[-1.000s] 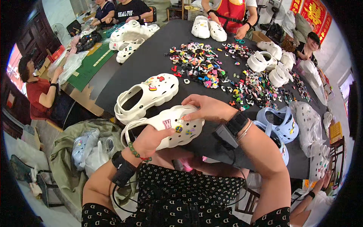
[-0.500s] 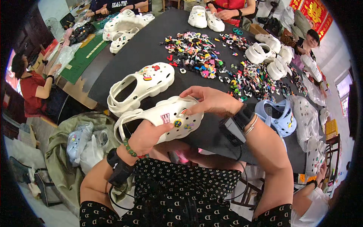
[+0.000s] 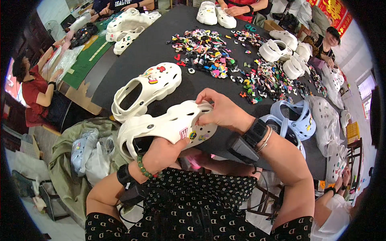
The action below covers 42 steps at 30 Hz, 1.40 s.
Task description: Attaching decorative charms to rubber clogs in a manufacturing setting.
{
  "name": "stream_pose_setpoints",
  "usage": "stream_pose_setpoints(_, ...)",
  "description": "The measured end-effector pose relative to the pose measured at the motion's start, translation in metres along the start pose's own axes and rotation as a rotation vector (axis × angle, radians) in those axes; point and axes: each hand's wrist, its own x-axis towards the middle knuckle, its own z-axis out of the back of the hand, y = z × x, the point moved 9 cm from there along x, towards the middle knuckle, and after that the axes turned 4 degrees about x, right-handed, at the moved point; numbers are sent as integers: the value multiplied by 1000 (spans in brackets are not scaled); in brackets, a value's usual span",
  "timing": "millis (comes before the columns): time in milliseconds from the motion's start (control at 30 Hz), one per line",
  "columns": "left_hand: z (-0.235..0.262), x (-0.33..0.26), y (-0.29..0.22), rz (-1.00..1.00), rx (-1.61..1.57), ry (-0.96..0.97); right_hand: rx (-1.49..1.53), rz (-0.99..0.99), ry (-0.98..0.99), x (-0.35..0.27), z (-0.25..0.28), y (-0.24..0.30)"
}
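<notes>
A white perforated clog with a few small charms near its toe is held over the near edge of the black table. My left hand grips it from underneath at the heel side. My right hand pinches the top of its toe, fingertips pressed on the holes. A second white clog with coloured charms lies on the table just behind it. A wide spread of small colourful charms covers the table's middle.
Light blue clogs lie to my right at the table edge. More white clogs sit at the far right and far left. Other people sit around the table. Plastic bags lie on a green cloth at my left.
The clog and both hands have stayed together in my lap area. My right hand's fingers have shifted slightly on the toe. The view has tilted a little.
</notes>
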Motion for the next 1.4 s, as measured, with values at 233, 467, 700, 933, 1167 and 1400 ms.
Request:
stream_pose_setpoints(233,-2,1,-1,-59,51,-10,-85,58,-65,-8,2,-1)
stream_pose_setpoints(467,17,24,-5,76,-316,104,26,87,-100,-4,7,-1)
stream_pose_setpoints(700,16,47,7,356,-585,163,-547,525,-64,-16,-16,15)
stream_pose_setpoints(933,1,34,5,352,-780,135,-646,479,131,-4,-10,36)
stream_pose_setpoints(1167,59,2,-45,25,741,16,-615,460,50,32,8,27)
stream_pose_setpoints(1400,121,-7,-63,-369,1258,-608,-677,406,-167,25,5,25)
